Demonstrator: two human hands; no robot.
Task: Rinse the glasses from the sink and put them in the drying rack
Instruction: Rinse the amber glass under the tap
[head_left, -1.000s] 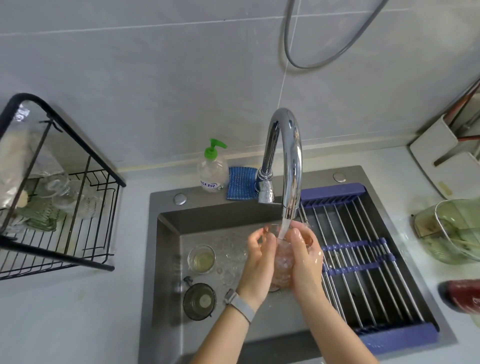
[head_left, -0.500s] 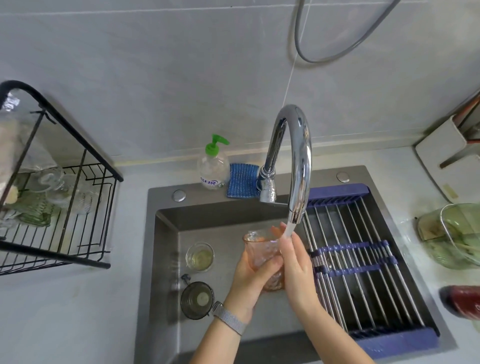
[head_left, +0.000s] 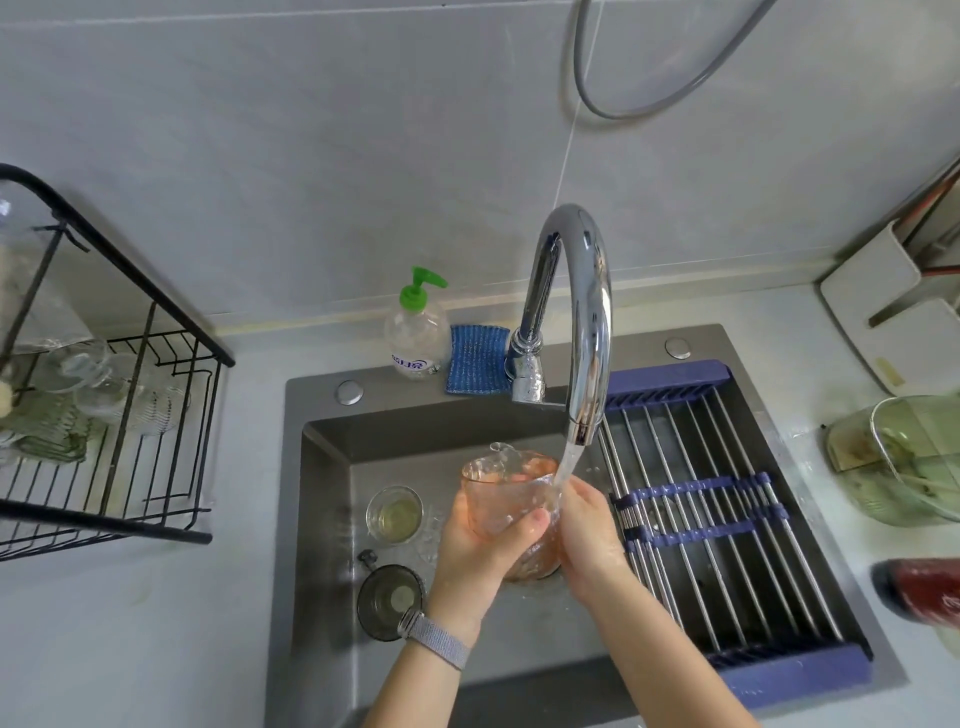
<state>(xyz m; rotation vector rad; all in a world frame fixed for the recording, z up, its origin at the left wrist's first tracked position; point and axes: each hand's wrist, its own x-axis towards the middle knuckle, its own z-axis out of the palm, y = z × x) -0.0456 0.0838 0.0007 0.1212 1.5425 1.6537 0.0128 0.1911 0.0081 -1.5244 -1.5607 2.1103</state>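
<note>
Both forearms reached up from the lower edge of the view and met over the middle of the sink (head_left: 322, 519), under the spout of the chrome tap (head_left: 584, 322). The left hand (head_left: 480, 556), with a grey woven band (head_left: 436, 639) on its wrist, wrapped round the near side of a pinkish glass (head_left: 506, 499); its thumb lay curled across the front of the glass wall, and its fingers gripped from behind and below. The right hand (head_left: 587, 530) cupped the right side of the same glass, fingers curled against it, wrist bent inward. The glass was held tilted slightly, mouth up, above the sink floor and not touching it. A stream of water (head_left: 563, 467) fell from the spout onto the right rim of the glass and over the right hand.

Two more glasses stood on the sink floor to the left of the hands: a small clear glass (head_left: 395, 514) holding yellowish liquid, and nearer the person a dark glass (head_left: 387, 603), partly covered by the left wrist. The black wire drying rack (head_left: 156, 467) stood on the worktop (head_left: 104, 649) well to the left of the sink, with several clear and greenish glass pieces (head_left: 104, 389) already in it. A roll-up rack (head_left: 701, 509) of metal bars covered the right part of the sink. A soap bottle (head_left: 415, 332) with a green pump and a blue sponge (head_left: 477, 358) stood behind the sink, beside the tap's base.
</note>
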